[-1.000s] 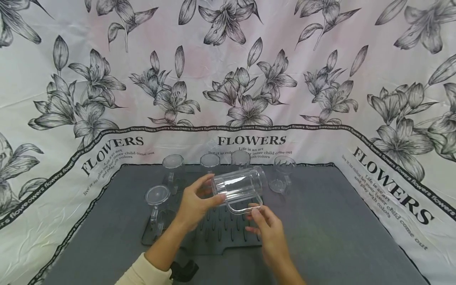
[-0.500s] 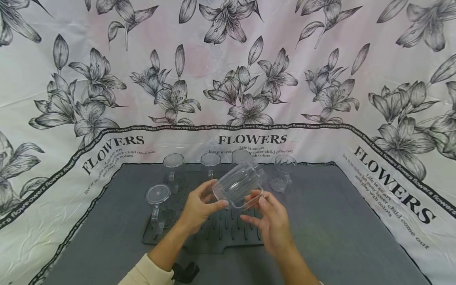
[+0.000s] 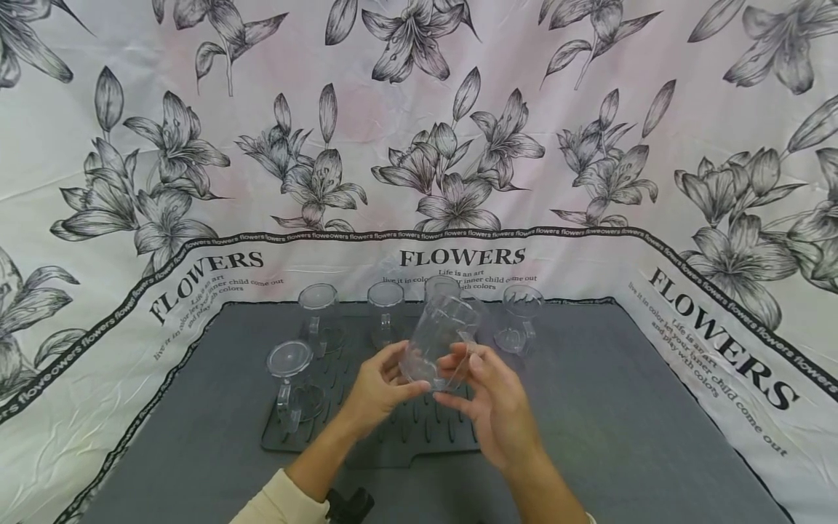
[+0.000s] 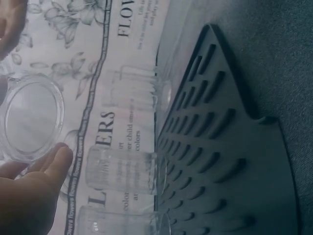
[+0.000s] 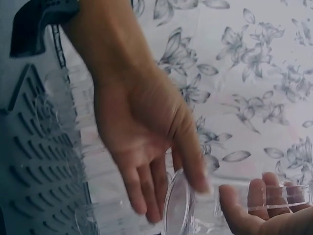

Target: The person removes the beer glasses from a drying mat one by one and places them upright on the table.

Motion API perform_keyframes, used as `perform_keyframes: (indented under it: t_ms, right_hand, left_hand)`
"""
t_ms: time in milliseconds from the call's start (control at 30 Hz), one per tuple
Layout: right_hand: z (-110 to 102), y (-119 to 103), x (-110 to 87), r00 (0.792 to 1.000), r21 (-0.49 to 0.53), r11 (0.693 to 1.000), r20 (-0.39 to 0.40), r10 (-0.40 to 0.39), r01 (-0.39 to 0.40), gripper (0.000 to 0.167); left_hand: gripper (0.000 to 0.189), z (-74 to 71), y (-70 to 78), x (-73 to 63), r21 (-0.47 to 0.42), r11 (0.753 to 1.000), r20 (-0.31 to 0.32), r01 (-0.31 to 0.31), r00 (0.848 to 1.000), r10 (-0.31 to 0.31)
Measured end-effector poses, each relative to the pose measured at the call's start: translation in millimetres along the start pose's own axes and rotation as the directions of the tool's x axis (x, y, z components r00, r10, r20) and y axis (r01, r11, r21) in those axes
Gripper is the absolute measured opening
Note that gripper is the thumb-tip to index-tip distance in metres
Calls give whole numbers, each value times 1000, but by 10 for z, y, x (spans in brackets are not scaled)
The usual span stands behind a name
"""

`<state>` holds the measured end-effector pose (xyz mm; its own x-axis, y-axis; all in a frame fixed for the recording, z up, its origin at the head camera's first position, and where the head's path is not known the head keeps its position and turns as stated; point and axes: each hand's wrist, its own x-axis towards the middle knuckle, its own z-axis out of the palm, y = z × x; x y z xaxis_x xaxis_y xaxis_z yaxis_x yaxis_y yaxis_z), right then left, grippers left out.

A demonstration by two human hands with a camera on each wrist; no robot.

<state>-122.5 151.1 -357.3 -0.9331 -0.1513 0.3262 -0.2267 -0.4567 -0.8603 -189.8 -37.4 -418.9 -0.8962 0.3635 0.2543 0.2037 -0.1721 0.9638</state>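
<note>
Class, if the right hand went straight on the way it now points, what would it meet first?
Probably the wall of the tilted clear mug, just ahead of the right hand; the left hand lies beyond. The mug is see-through, so depth is unclear.

The head view looks forward and down across the worktop [image 3: 622,407] to the floral cloth [image 3: 458,196]. Both wrist views sit much nearer, turned sideways in opposite directions, facing that cloth past the mat [image 4: 264,161]. All three share cloth, mat and held mug [image 3: 428,327].
</note>
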Motion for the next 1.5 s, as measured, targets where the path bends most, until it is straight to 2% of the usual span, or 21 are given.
perform_keyframes:
  t_ms: [167, 400, 767, 933, 1167, 1333, 1500]
  right_hand:
    - [90, 0, -12, 1000, -5, 1000, -20, 24, -25, 28]
    - [160, 9, -26, 996, -59, 996, -65, 60, -64, 32]
    - [195, 33, -37, 995, -92, 994, -77, 59, -66, 34]
    - [213, 58, -26, 992, -118, 990, -107, 65, -78, 34]
    - [231, 91, -14, 984, -144, 985, -161, 75, -98, 33]
    - [227, 99, 1, 977, -151, 983, -199, 78, -109, 30]
    - [199, 73, 12, 977, -188, 978, -210, 46, -86, 30]
  left_hand:
    - [80, 28, -47, -1, -2, 1000, 17, 3, 1000, -3]
    - [79, 29, -101, 1, 61, 998, 17, 4, 1000, -5]
    - [77, 29, -119, 4, 119, 993, 36, -1, 999, -3]
    - [75, 28, -124, 19, 156, 988, 44, 0, 999, -7]
    - [71, 17, -112, 20, 215, 977, 38, 2, 999, -10]
    - [66, 23, -98, 24, 266, 964, 30, -22, 999, 15]
    - [67, 28, -27, 9, 302, 953, 10, -30, 1000, 29]
